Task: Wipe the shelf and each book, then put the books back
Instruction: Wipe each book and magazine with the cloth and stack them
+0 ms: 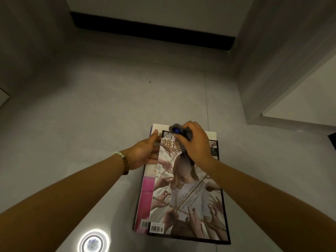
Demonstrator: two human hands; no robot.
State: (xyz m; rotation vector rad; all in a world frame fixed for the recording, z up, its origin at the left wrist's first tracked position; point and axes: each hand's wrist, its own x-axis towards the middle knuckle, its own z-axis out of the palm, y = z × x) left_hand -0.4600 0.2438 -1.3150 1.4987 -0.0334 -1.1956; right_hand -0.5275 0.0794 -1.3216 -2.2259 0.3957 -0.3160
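A stack of magazines lies on the grey floor. The top magazine (189,193) has a cover with a woman, chains and many hands; under it a pink-covered magazine (145,193) sticks out on the left. My right hand (196,142) grips a bunched grey cloth (181,135) with a blue patch and presses it on the top magazine's far end. My left hand (145,151) holds the left edge of the stack near its far corner, thumb on top. A bead bracelet sits on that wrist.
The grey tiled floor (109,115) runs to a black skirting strip (154,31) along the far wall. A white door frame (272,88) stands at the right. A round bright light reflection (94,241) shines on the floor near the stack's near-left corner.
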